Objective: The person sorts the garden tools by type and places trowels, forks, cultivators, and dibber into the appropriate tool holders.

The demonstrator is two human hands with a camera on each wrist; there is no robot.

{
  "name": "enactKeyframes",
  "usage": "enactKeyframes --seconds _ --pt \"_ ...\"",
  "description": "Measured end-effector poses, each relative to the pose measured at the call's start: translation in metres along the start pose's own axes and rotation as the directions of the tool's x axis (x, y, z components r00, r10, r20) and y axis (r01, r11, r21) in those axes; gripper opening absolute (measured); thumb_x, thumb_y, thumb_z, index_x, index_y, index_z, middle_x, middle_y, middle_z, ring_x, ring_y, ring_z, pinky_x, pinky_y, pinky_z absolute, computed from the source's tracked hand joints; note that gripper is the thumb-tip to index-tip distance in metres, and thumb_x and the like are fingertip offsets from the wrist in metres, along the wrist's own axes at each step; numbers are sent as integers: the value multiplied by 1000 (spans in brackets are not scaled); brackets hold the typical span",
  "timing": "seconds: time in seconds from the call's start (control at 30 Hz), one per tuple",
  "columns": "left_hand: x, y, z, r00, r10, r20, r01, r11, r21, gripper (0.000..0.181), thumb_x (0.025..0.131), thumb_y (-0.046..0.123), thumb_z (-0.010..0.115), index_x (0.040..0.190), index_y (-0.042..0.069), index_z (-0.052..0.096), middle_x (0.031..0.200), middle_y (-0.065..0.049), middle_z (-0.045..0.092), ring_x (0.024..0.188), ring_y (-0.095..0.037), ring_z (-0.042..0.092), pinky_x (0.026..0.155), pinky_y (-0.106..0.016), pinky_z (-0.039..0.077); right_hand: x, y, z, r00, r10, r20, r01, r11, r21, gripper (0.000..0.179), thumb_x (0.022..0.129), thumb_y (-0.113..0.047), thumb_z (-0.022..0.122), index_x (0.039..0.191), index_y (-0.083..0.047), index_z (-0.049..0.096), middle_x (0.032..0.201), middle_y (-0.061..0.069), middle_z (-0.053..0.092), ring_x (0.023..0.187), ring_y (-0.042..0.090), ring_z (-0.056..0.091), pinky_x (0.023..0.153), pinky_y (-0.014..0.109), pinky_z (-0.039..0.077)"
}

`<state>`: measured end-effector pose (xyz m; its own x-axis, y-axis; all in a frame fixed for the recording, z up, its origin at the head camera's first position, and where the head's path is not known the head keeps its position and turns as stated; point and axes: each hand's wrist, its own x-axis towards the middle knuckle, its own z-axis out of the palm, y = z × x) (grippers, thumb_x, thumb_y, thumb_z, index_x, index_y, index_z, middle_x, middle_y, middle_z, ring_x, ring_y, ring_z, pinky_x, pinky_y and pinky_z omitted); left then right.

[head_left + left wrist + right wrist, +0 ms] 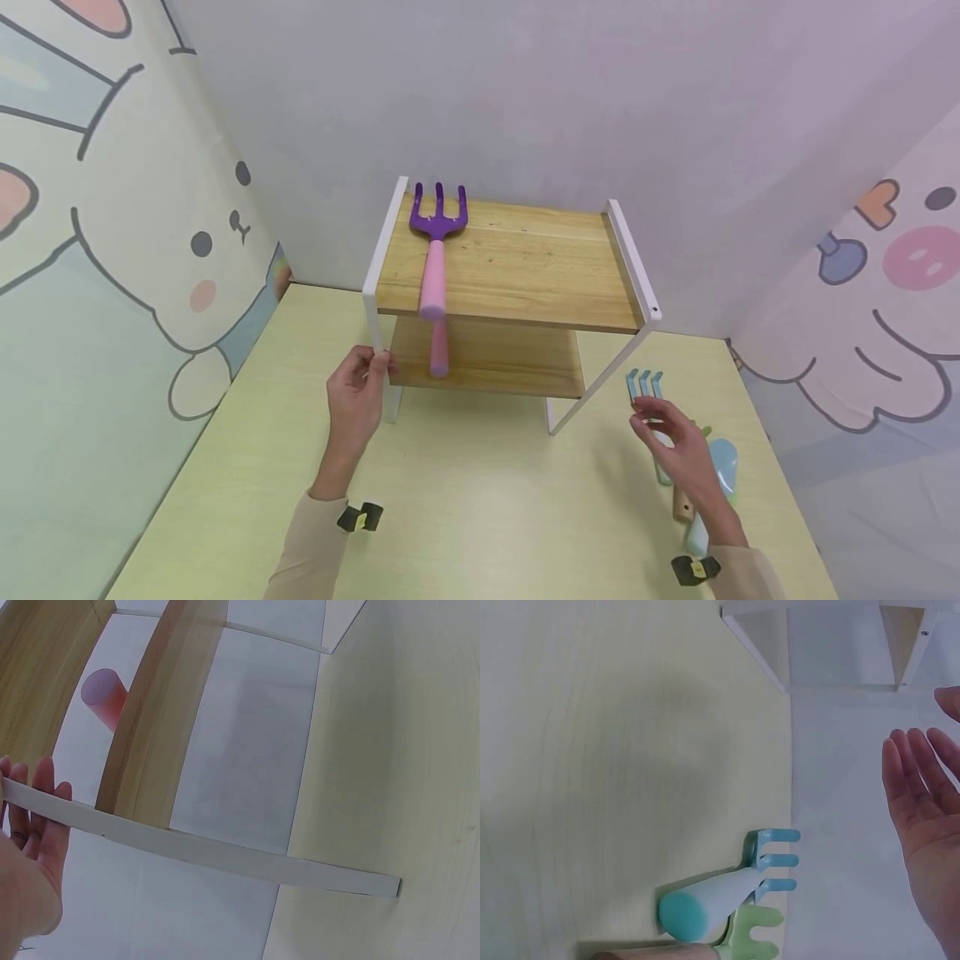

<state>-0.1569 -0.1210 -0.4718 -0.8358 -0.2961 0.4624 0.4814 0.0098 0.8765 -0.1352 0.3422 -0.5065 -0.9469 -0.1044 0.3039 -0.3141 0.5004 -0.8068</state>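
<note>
A two-tier wooden shelf (pixel 525 262) with white metal side frames stands on the table. My left hand (pixel 356 400) grips its front left post (pixel 202 851), thumb in front and fingers behind. On the top tier lies a toy garden fork (pixel 433 279) with purple tines and a pink handle. Another pink handle (pixel 439 350) juts out over the lower tier's front edge; its other end is hidden by the top board. My right hand (pixel 678 446) is held in the air right of the shelf, fingers loosely bent and holding nothing, over a blue-tined fork (pixel 720 896).
Beside that fork lie a green-headed tool (pixel 754 930) with a brown handle (pixel 682 506) and a light blue shovel (pixel 724 462), partly covered by my right arm. Cartoon-printed walls (pixel 510 100) enclose the pale table (pixel 465 508) at the back and sides.
</note>
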Motion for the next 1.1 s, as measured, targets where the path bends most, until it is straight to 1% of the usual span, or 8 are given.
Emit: enactKeyframes --seconds 0.13,0.17,0.23,0.37,0.43,0.7,0.97,1.1 --pt "0 -1 0 1000 -2 2 2 1000 -1 15 101 -5 59 91 -16 57 86 -19 68 75 -18 69 75 -23 61 -3 13 -4 999 46 -5 -46 999 -29 35 96 2 70 130 2 62 122 9 68 106 4 62 90 10 50" --pt "0 0 0 1000 -5 2 5 1000 0 15 102 -5 59 91 -16 57 86 -19 68 75 -18 69 75 -23 61 -4 21 -5 999 48 -9 -48 998 -37 36 96 2 70 131 1 62 121 5 69 106 2 62 90 10 50" --pt "0 0 0 1000 -8 3 8 1000 5 15 102 -5 59 91 -16 57 86 -18 69 75 -19 69 75 -24 61 -5 26 -6 998 64 -17 -65 996 -57 36 96 0 70 132 1 61 121 4 69 105 0 62 89 10 50" --pt "0 1 0 1000 -9 1 9 1000 0 14 101 -6 58 91 -16 57 86 -17 69 75 -19 69 75 -23 61 -8 33 -8 995 95 -27 -97 989 -113 37 98 -7 72 134 -5 62 124 15 68 104 -5 60 87 7 49" --pt "0 1 0 1000 -9 -1 9 1000 -7 14 101 -7 58 91 -16 57 86 -17 68 75 -18 69 75 -23 61 -10 35 -9 994 108 -28 -111 984 -142 37 98 -11 72 134 -6 61 124 16 68 104 -7 59 86 7 49" --pt "0 0 1 1000 -6 6 6 1000 -11 15 102 -6 58 90 -16 56 85 -15 69 74 -19 69 76 -23 60 -18 49 -11 991 131 -41 -137 970 -202 39 99 -15 71 132 2 59 123 21 66 100 -12 57 82 9 51" --pt "0 1 1 1000 -23 8 24 1000 -10 15 102 -6 58 91 -16 57 85 -14 69 75 -18 68 77 -22 60 -24 58 -12 983 179 -49 -185 949 -255 40 99 -18 71 131 3 60 124 20 67 98 -9 56 80 8 50" --pt "0 1 0 1000 -22 8 22 1000 -12 15 102 -6 58 91 -16 57 85 -16 69 75 -18 69 78 -22 60 -26 61 -13 980 196 -43 -200 935 -294 41 99 -20 72 132 3 60 123 20 67 100 3 61 79 6 50"
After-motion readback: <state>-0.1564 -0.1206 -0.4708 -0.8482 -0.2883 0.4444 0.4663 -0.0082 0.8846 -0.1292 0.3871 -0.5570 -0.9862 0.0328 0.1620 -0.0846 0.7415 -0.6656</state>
